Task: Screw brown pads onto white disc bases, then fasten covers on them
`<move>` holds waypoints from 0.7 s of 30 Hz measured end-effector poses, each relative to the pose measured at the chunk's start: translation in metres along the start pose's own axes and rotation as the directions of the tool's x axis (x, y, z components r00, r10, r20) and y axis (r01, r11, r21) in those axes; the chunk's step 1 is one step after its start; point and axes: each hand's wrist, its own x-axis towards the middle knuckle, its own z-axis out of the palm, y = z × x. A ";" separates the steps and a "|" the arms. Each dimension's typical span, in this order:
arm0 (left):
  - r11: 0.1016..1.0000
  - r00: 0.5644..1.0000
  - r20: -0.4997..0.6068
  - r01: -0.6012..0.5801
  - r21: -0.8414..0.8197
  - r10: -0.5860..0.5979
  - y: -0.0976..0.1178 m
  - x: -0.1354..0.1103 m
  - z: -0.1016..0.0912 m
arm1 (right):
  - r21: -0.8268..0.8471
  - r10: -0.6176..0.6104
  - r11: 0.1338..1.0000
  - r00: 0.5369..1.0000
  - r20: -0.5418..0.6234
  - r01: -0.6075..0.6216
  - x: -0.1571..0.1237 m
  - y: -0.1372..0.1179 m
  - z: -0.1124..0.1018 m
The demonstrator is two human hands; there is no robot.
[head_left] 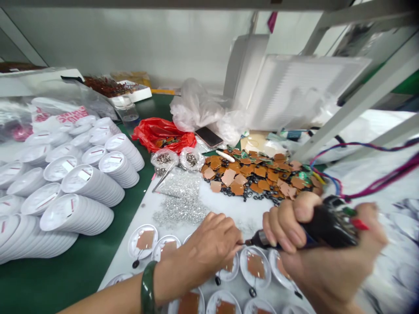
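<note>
My right hand point(314, 244) is wrapped round a black electric screwdriver point(330, 222), which lies almost level with its bit pointing left. At the tip of the bit, my left hand point(209, 240) has its fingers pinched together; whatever they hold is hidden. A green bangle point(148, 285) circles the left wrist. Beneath both hands, white round plastic cups point(254, 267) stand in rows, each with a brown square board point(255, 265) inside and a small black round part point(252, 291) on a wire. Loose small silver screws point(180, 211) are heaped just beyond my left hand.
Stacks of white cups point(88, 213) fill the left side. Brown boards point(237, 187) and black parts are piled behind my hands. Further back are a red bag point(163, 133), a phone point(209, 136) and tweezers point(163, 176). Coloured wires point(386, 183) hang beside a metal post point(356, 96) at right.
</note>
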 end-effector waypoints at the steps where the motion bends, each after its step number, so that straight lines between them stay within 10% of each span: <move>1: 1.000 1.000 0.004 -0.003 -0.009 0.003 0.000 -0.001 0.001 | -0.001 0.014 1.000 1.000 0.012 -0.014 -0.001 0.000 0.001; 21: 0.944 0.995 0.024 0.099 -0.313 -0.097 0.003 -0.019 0.006 | -0.027 0.052 0.998 0.987 0.152 -0.049 -0.014 0.008 0.003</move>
